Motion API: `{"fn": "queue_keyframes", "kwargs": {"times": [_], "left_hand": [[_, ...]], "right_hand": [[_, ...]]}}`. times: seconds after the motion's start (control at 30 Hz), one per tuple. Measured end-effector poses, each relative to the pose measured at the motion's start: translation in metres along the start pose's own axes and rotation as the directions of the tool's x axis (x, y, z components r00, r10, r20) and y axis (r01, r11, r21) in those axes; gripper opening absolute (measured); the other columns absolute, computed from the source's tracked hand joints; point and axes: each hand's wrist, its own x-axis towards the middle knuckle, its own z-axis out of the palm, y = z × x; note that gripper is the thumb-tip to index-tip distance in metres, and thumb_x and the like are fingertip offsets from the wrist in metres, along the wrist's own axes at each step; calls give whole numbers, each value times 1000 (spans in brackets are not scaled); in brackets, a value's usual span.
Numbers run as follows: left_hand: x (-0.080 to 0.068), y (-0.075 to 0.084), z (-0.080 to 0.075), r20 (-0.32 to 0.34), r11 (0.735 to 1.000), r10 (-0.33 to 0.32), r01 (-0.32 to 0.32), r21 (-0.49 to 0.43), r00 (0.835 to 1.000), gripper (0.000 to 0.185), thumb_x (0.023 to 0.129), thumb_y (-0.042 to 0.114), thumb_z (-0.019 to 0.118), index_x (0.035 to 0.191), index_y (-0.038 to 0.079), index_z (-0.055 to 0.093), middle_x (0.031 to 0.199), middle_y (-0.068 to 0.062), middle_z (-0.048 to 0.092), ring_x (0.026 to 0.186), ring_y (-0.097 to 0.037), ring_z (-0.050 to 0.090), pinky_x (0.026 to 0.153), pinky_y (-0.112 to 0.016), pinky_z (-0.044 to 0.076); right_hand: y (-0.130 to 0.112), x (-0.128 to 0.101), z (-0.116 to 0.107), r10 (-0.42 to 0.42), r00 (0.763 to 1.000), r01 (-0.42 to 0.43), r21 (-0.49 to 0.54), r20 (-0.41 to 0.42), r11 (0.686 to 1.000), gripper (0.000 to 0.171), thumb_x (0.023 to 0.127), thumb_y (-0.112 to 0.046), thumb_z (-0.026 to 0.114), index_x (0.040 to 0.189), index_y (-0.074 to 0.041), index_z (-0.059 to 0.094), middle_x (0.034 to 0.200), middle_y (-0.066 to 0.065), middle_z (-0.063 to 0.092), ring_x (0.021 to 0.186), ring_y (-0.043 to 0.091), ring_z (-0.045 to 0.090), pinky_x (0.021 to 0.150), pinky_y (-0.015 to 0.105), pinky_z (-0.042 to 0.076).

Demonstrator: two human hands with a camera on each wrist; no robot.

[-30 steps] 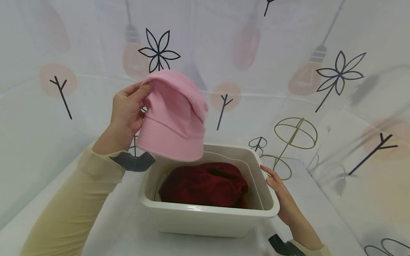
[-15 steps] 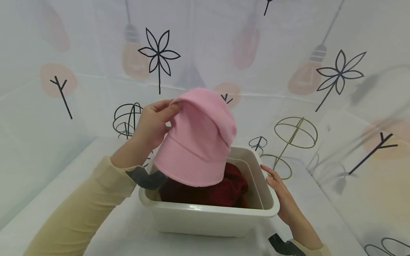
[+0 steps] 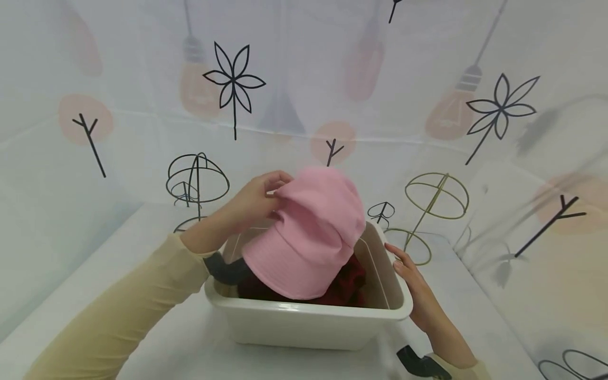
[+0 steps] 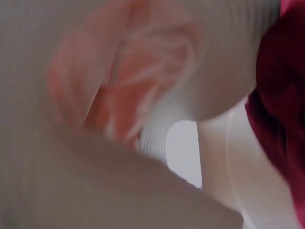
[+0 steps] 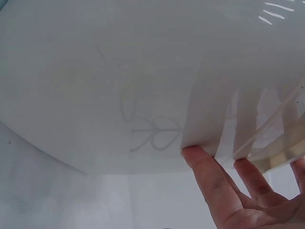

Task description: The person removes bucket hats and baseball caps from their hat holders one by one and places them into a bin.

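A pink bucket hat (image 3: 309, 232) leans tilted over dark red cloth (image 3: 349, 282) inside a white plastic basin (image 3: 309, 324). My left hand (image 3: 254, 203) is at the hat's upper left edge, its fingers loosely bent and spread apart. The hat covers part of the thumb and fingertips, with no pinch visible. Blur softens the left wrist view, where the red cloth (image 4: 281, 86) shows at the right. At the basin's right side, my right hand (image 3: 418, 290) touches the wall near the rim. Its extended fingers (image 5: 209, 179) meet the basin's outer wall in the right wrist view.
The basin stands on a white-covered table (image 3: 176, 316). Behind it hangs a pale printed backdrop (image 3: 304, 68) with plant and bulb drawings. Dark wrist straps (image 3: 228, 268) show at both cuffs.
My left hand has moved right and down with the pink hat, from above the basin's left side to over the red cloth. Its pinch on the hat has loosened. My right hand stays put.
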Motion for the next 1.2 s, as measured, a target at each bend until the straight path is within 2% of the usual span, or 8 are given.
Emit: {"fn": "queue_keyframes", "kwargs": {"times": [0.2, 0.43, 0.57, 0.7, 0.8, 0.87, 1.03, 1.2], "left_hand": [[-1, -2, -4, 288, 915, 165, -256, 311, 943, 35, 86, -4, 54, 119, 7, 59, 133, -7, 49, 118, -22, 50, 90, -33, 47], [5, 12, -3, 360, 749, 251, -416, 516, 899, 28, 75, 24, 76, 98, 20, 60, 146, 0, 30, 132, -21, 28, 99, -43, 36], [19, 18, 8, 480, 661, 279, -529, 532, 832, 31, 71, 28, 78, 91, 24, 55, 150, 5, 24, 138, -20, 16, 108, -40, 20], [29, 15, 23, 632, 673, 201, -574, 466, 748, 29, 70, 20, 77, 88, 20, 55, 127, 4, 48, 122, -12, 38, 99, -27, 32], [29, 7, 34, 706, 720, 107, -544, 431, 700, 33, 67, 10, 78, 91, 16, 55, 105, 4, 51, 99, -10, 46, 77, -24, 44], [28, 0, 39, 738, 714, 38, -535, 451, 674, 43, 66, 10, 81, 101, 17, 57, 107, 5, 51, 99, -10, 45, 81, -23, 44], [23, -26, 50, 762, 610, -178, -537, 582, 623, 87, 64, 21, 84, 140, 20, 42, 142, 1, 34, 131, -12, 26, 99, -26, 33], [23, -48, 56, 719, 568, -336, -478, 670, 609, 101, 63, 29, 84, 147, 24, 28, 152, -3, 18, 138, -17, 13, 105, -34, 29]], "right_hand": [[-1, 0, 1, 24, 1000, -24, -22, -12, 999, 46, 101, -31, 31, 144, -20, 22, 134, 13, 27, 112, 17, 46, 86, 40, 43], [-1, 0, 1, 31, 999, -32, -34, -18, 999, 47, 101, -32, 30, 145, -19, 21, 137, 15, 25, 113, 18, 44, 87, 43, 42], [0, 0, 1, 20, 1000, -21, -33, -13, 999, 47, 101, -32, 30, 145, -19, 20, 137, 15, 24, 115, 20, 42, 87, 42, 41], [1, 1, 2, 10, 1000, -10, -36, -2, 999, 48, 101, -32, 30, 146, -18, 19, 137, 14, 24, 116, 22, 39, 88, 43, 40], [2, 1, 2, 10, 1000, -10, -45, 3, 999, 48, 101, -32, 30, 146, -19, 19, 138, 13, 23, 117, 22, 38, 89, 43, 39], [1, 0, 2, 12, 1000, -12, -46, 0, 999, 48, 101, -32, 30, 146, -19, 19, 138, 12, 24, 117, 19, 40, 89, 43, 39], [0, -1, 1, 4, 1000, -4, -33, -5, 999, 48, 101, -32, 30, 146, -19, 19, 139, 12, 24, 115, 15, 43, 88, 41, 41], [2, -1, 0, -10, 1000, 10, -27, 10, 1000, 48, 101, -31, 29, 146, -18, 19, 138, 12, 27, 115, 17, 45, 87, 40, 43]]}}
